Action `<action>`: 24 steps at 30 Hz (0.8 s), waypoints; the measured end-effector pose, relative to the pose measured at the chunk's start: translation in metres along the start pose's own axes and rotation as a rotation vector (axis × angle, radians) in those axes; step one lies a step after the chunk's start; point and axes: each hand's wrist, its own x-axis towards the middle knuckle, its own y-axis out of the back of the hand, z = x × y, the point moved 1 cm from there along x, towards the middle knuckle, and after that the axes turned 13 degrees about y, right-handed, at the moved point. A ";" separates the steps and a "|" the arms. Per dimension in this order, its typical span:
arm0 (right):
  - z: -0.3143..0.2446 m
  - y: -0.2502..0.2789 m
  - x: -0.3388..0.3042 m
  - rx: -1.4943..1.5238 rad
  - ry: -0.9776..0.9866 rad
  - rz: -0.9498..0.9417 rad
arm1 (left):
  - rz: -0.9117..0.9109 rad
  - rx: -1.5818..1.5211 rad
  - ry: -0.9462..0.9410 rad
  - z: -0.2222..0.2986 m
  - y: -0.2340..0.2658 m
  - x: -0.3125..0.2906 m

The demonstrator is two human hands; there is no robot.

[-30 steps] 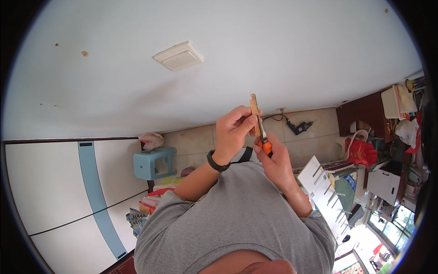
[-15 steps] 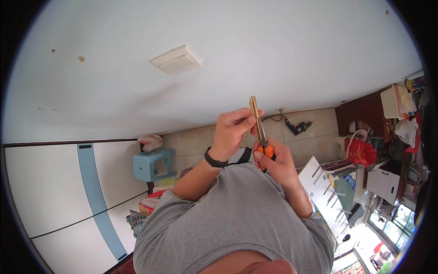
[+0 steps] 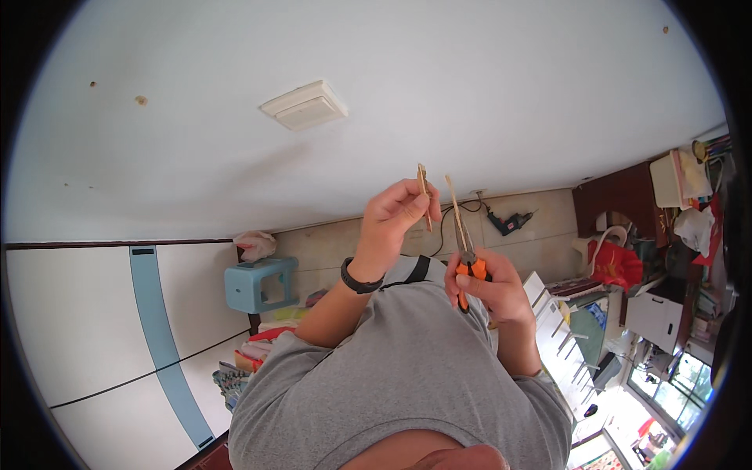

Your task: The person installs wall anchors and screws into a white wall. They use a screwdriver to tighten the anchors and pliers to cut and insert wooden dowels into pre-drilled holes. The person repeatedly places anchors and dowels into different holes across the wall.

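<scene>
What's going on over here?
A person stands facing a pale wall, hands apart. The left hand pinches a thin brown piece, apparently wood, upright between thumb and fingers. The right hand holds orange-and-black pliers, pointing up, with a slim tan strip jutting up from their tip. The piece and the strip are not touching. Beyond the hands, a power drill lies on the tiled floor near the wall.

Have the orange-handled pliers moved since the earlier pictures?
Yes. Judged against the drill on the floor, the orange-handled pliers in the right hand have shifted rightward and toward the person's body.
</scene>
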 end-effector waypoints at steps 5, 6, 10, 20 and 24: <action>0.008 0.002 0.000 0.143 -0.003 -0.089 | -0.154 -0.325 0.194 -0.002 -0.017 -0.001; 0.010 0.003 0.000 0.201 -0.017 -0.105 | -0.180 -0.350 0.244 -0.001 -0.018 -0.001; 0.014 0.004 -0.001 0.437 -0.065 -0.132 | -0.215 -0.379 0.339 -0.001 -0.018 -0.001; 0.019 0.009 0.001 0.598 -0.106 -0.340 | -0.121 -0.300 0.243 -0.004 -0.025 -0.003; 0.026 0.013 -0.007 0.676 -0.055 -0.442 | -0.137 -0.434 0.204 0.000 -0.028 -0.001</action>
